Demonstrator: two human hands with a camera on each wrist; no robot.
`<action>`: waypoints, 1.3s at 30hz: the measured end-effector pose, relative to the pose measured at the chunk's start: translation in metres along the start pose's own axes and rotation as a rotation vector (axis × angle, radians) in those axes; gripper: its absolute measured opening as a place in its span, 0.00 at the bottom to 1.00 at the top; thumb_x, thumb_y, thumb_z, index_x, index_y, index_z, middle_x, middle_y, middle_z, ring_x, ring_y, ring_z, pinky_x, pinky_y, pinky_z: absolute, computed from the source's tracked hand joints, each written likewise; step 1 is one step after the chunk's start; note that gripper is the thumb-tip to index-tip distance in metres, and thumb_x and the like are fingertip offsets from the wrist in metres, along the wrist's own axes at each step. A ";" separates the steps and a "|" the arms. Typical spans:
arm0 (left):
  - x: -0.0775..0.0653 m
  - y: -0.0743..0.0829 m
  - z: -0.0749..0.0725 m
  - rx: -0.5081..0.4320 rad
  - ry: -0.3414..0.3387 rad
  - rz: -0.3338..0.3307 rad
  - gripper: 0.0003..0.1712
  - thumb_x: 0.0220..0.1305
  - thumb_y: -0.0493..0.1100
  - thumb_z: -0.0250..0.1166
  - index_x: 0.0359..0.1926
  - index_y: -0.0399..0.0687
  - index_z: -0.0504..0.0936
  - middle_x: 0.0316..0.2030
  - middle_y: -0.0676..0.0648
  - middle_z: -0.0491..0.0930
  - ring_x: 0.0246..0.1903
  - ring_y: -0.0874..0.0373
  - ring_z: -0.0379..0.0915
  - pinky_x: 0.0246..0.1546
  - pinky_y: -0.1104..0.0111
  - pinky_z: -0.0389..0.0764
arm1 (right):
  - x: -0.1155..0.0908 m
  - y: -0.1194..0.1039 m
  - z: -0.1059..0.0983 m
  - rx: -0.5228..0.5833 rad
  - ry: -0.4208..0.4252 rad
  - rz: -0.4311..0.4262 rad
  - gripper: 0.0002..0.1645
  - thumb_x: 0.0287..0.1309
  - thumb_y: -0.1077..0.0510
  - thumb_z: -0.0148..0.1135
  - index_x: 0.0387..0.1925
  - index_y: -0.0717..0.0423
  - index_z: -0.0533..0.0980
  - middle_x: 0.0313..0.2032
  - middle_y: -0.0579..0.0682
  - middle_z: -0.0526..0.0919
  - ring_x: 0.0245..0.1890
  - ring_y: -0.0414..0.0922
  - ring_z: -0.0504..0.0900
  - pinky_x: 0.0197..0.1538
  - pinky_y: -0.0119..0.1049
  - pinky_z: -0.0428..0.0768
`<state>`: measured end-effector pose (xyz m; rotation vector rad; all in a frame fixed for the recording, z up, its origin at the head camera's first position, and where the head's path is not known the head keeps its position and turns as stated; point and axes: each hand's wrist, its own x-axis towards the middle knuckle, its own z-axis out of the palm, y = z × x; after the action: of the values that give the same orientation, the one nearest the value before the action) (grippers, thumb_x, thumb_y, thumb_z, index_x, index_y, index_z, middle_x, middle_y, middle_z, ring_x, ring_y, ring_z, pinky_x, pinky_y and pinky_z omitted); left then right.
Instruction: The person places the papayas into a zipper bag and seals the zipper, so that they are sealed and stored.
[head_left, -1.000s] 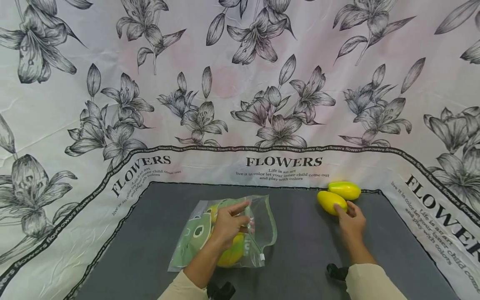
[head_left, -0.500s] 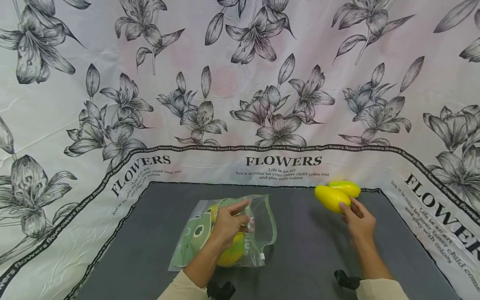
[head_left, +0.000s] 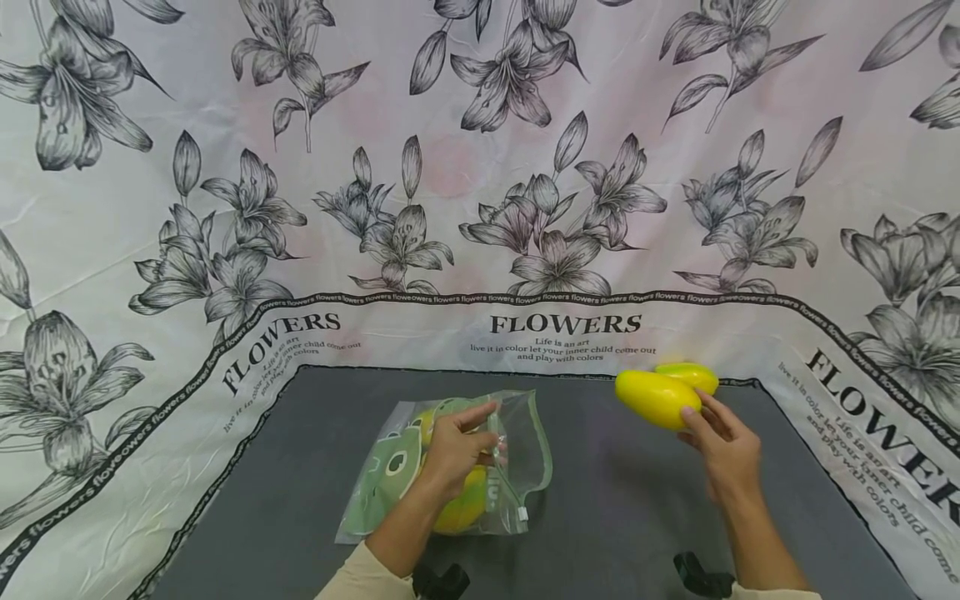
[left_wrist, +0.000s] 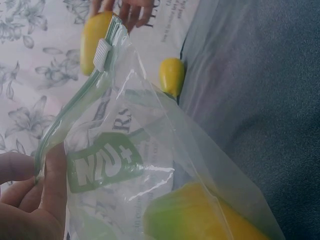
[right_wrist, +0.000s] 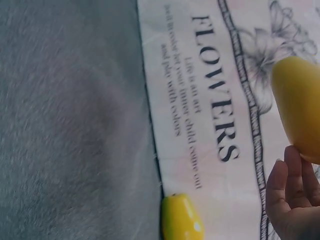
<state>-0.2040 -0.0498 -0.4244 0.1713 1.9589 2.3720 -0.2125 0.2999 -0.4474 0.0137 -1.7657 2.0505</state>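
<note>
My right hand pinches a smooth yellow mango-shaped fruit by one end, raised over the back right of the table. Behind it lies a second yellow fruit, partly hidden in the head view. A clear zip bag with green animal print lies left of centre, its mouth facing right. At the bag's zip edge, the thumb and fingers of my left hand pinch the plastic and lift it. Inside the bag is yellow-green fruit, partly covered by print and hand. A white slider sits at one end of the zip.
The dark grey tabletop ends at the back against a white cloth printed with flowers and lettering. A black wrist mount shows by the left sleeve, and another black mount by the right forearm.
My right hand has lifted the yellow fruit from beside the other one and tilted it, its far end shifting left, while the hand drew back right. The left hand and bag have stayed put.
</note>
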 end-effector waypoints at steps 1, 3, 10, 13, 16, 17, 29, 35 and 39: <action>0.000 0.000 0.000 0.002 0.002 -0.001 0.28 0.58 0.23 0.59 0.61 0.35 0.75 0.63 0.30 0.65 0.27 0.53 0.82 0.29 0.60 0.86 | -0.003 -0.005 0.003 0.010 -0.007 -0.002 0.29 0.61 0.65 0.63 0.64 0.65 0.70 0.47 0.46 0.80 0.42 0.40 0.81 0.39 0.29 0.83; 0.000 0.000 0.000 0.005 0.002 0.001 0.28 0.58 0.23 0.59 0.61 0.34 0.75 0.63 0.30 0.65 0.27 0.53 0.82 0.29 0.60 0.86 | -0.007 -0.012 0.007 0.014 -0.015 -0.010 0.28 0.61 0.67 0.62 0.63 0.66 0.70 0.47 0.46 0.80 0.42 0.40 0.81 0.39 0.30 0.83; -0.001 -0.001 -0.001 0.003 -0.001 0.005 0.28 0.58 0.23 0.59 0.61 0.34 0.74 0.63 0.30 0.65 0.27 0.53 0.82 0.30 0.60 0.86 | -0.017 -0.023 0.019 0.072 -0.100 -0.100 0.26 0.62 0.72 0.58 0.62 0.71 0.69 0.47 0.51 0.81 0.43 0.43 0.81 0.42 0.33 0.83; -0.001 -0.001 -0.001 0.004 -0.001 0.006 0.28 0.58 0.23 0.60 0.62 0.35 0.74 0.63 0.30 0.64 0.27 0.52 0.82 0.30 0.60 0.86 | -0.021 -0.024 0.022 0.089 -0.146 -0.139 0.26 0.62 0.74 0.56 0.62 0.73 0.68 0.48 0.52 0.81 0.43 0.44 0.82 0.43 0.33 0.83; -0.002 0.000 -0.001 0.000 0.001 0.003 0.28 0.58 0.23 0.60 0.62 0.35 0.74 0.63 0.31 0.64 0.28 0.52 0.82 0.30 0.59 0.86 | -0.024 -0.026 0.027 0.082 -0.179 -0.170 0.26 0.62 0.75 0.55 0.62 0.74 0.67 0.49 0.52 0.81 0.44 0.44 0.81 0.43 0.32 0.83; -0.002 0.000 -0.001 0.000 0.002 0.002 0.28 0.58 0.23 0.60 0.62 0.35 0.74 0.63 0.31 0.65 0.27 0.52 0.82 0.30 0.59 0.86 | -0.025 -0.026 0.028 0.077 -0.190 -0.177 0.26 0.62 0.75 0.55 0.62 0.75 0.66 0.49 0.51 0.81 0.44 0.44 0.81 0.44 0.32 0.83; -0.002 0.000 -0.001 -0.005 0.005 0.014 0.28 0.58 0.23 0.59 0.62 0.34 0.74 0.63 0.30 0.65 0.27 0.51 0.82 0.30 0.59 0.86 | -0.034 -0.023 0.051 -0.017 -0.218 -0.147 0.27 0.61 0.72 0.59 0.62 0.70 0.69 0.54 0.52 0.76 0.48 0.44 0.79 0.48 0.31 0.81; -0.002 -0.001 -0.001 0.005 -0.001 0.014 0.29 0.58 0.23 0.60 0.62 0.34 0.74 0.63 0.30 0.65 0.27 0.51 0.82 0.30 0.59 0.86 | -0.036 -0.019 0.061 -0.020 -0.229 -0.085 0.28 0.61 0.70 0.61 0.63 0.70 0.68 0.55 0.59 0.70 0.47 0.45 0.80 0.48 0.33 0.82; -0.002 0.000 0.000 0.015 0.002 0.015 0.29 0.58 0.24 0.60 0.62 0.34 0.74 0.63 0.30 0.65 0.27 0.52 0.82 0.30 0.60 0.86 | -0.038 -0.014 0.065 -0.074 -0.232 -0.072 0.28 0.61 0.66 0.62 0.62 0.67 0.70 0.54 0.57 0.72 0.46 0.44 0.81 0.47 0.32 0.82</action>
<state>-0.2023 -0.0504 -0.4244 0.1845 1.9833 2.3685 -0.1916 0.2276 -0.4328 0.3005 -1.9467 1.9973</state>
